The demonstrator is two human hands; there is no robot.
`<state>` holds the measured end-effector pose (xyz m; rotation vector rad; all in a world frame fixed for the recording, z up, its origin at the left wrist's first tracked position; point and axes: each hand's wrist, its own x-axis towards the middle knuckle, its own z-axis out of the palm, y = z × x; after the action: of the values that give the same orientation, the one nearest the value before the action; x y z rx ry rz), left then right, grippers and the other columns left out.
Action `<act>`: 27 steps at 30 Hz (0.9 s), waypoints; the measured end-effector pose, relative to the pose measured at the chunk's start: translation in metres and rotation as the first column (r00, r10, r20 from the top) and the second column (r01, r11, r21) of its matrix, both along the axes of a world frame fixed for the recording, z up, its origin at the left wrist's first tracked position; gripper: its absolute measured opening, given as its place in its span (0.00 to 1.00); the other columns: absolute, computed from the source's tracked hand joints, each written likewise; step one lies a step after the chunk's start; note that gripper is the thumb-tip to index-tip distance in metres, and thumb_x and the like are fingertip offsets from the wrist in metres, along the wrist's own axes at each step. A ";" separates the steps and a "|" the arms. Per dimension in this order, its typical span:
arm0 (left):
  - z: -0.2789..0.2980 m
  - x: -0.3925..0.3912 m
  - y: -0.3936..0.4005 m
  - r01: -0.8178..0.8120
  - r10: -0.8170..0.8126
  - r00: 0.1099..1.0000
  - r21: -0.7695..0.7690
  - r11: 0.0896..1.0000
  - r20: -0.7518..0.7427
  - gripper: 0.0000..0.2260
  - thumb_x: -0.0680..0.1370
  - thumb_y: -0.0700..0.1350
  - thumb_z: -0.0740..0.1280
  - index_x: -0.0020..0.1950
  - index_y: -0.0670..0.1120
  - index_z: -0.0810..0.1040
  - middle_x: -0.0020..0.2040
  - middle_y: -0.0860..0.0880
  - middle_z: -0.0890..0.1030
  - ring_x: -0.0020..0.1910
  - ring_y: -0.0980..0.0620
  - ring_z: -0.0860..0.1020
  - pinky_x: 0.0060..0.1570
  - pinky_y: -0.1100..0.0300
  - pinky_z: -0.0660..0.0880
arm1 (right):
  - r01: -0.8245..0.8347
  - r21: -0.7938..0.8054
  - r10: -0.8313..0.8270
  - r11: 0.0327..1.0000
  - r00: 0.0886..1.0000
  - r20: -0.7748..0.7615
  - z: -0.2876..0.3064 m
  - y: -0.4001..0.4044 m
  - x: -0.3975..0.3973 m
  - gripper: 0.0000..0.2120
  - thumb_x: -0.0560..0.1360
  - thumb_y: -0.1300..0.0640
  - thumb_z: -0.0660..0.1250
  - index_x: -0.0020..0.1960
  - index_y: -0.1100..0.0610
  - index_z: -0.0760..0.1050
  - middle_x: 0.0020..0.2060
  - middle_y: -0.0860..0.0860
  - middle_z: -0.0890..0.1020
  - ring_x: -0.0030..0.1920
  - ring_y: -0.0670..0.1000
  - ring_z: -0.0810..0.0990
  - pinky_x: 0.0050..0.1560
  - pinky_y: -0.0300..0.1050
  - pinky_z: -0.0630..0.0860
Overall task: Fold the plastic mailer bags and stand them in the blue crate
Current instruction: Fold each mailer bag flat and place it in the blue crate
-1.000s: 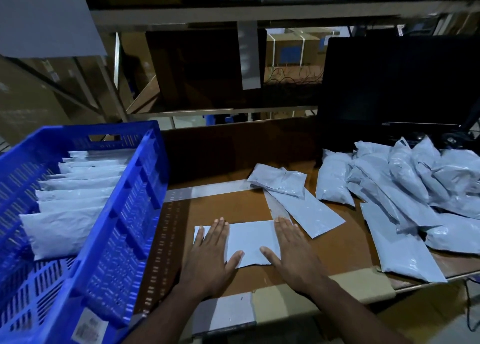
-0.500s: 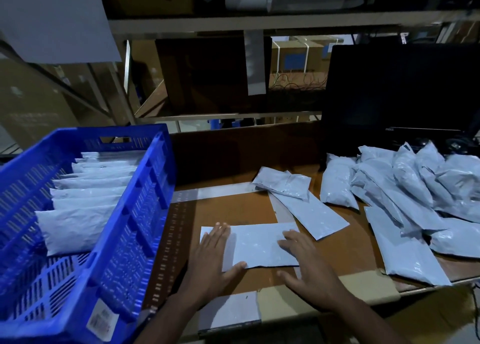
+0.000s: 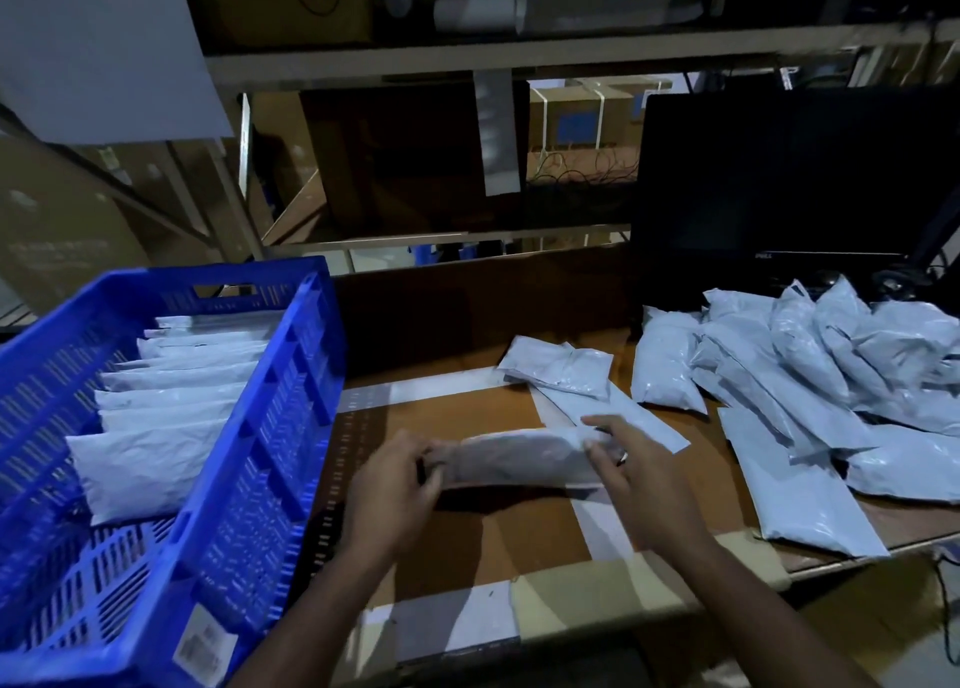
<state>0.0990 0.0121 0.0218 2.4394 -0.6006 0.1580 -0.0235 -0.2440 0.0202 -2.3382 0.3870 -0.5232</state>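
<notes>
- Dim storeroom: metal shelving (image 3: 467,58) at the back with cardboard boxes, a brown bench (image 3: 467,412) in front patched with pale tape.
- Blue crate (image 3: 291,427) on the near-left part of the bench, lattice walls, a barcode label on its near corner.
- Inside the crate, a row of folded bags (image 3: 171,391) standing on edge one behind another, filling the far half; near half of the crate floor bare.
- Just right of the crate, above the bench, one grey mailer bag (image 3: 519,461) held lengthwise, blurred, apparently folded or rolled into a long narrow shape.
- Left hand (image 3: 392,490) at the bag's crate-side end, fingers (image 3: 415,451) curled closed around that end.
- Right hand (image 3: 639,479) at the bag's far end from the crate, thumb and fingers (image 3: 605,427) pinched shut on the plastic; a ring on one finger.
- Beyond the held bag, away from the crate's near corner, one plump bag (image 3: 558,367) lying partly over a flat bag (image 3: 634,417).
- Well to the right of the crate, a loose pile of bags (image 3: 810,375) heaped on the bench, one long flat piece reaching the bench's near edge.
- Behind the pile, a dark monitor (image 3: 789,188), screen off.
</notes>
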 end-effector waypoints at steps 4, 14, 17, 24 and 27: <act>0.010 0.007 -0.002 -0.131 0.116 0.990 -0.203 0.970 -0.084 0.23 0.75 0.47 0.77 0.68 0.53 0.75 0.60 0.54 0.81 0.53 0.58 0.80 0.47 0.65 0.75 | 0.115 0.009 -0.115 0.993 0.993 -0.023 0.007 -0.009 0.018 0.16 0.80 0.43 0.65 0.66 0.43 0.72 0.50 0.44 0.82 0.49 0.45 0.79 0.43 0.41 0.73; -0.027 -0.010 -0.011 -0.078 0.075 0.997 0.162 0.984 0.025 0.30 0.81 0.56 0.67 0.80 0.54 0.59 0.80 0.55 0.61 0.77 0.54 0.64 0.71 0.55 0.70 | -0.049 -0.460 -0.016 0.886 0.991 -0.136 -0.035 0.019 0.027 0.17 0.81 0.51 0.65 0.69 0.53 0.76 0.68 0.49 0.77 0.67 0.50 0.75 0.65 0.46 0.73; -0.037 -0.020 -0.029 0.244 -0.230 0.969 0.226 0.943 -0.087 0.27 0.85 0.55 0.58 0.83 0.55 0.54 0.82 0.60 0.51 0.81 0.57 0.53 0.78 0.58 0.55 | -0.108 -0.476 0.037 0.873 0.987 -0.155 -0.057 0.042 0.020 0.20 0.85 0.49 0.54 0.69 0.55 0.77 0.67 0.52 0.78 0.66 0.51 0.78 0.71 0.46 0.66; -0.071 -0.025 -0.039 0.392 -0.399 0.913 0.469 0.791 -0.090 0.28 0.84 0.58 0.37 0.84 0.50 0.43 0.83 0.54 0.42 0.80 0.60 0.36 0.80 0.51 0.38 | -0.220 -0.506 0.074 0.834 0.953 -0.292 -0.079 0.044 0.016 0.29 0.86 0.46 0.39 0.75 0.58 0.68 0.74 0.54 0.70 0.74 0.53 0.69 0.71 0.51 0.56; -0.076 -0.033 -0.035 0.365 -0.383 0.922 0.477 0.799 -0.064 0.34 0.80 0.61 0.27 0.84 0.52 0.43 0.83 0.56 0.41 0.79 0.61 0.34 0.79 0.45 0.37 | -0.253 -0.512 0.087 0.821 0.941 -0.327 -0.081 0.044 0.011 0.30 0.85 0.44 0.38 0.77 0.55 0.65 0.76 0.52 0.66 0.76 0.53 0.65 0.72 0.52 0.55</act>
<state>0.0657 -0.0231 -0.0542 2.7220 -1.2556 -0.1315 -0.0120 -0.2001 -0.0603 -2.9931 0.1591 -0.2104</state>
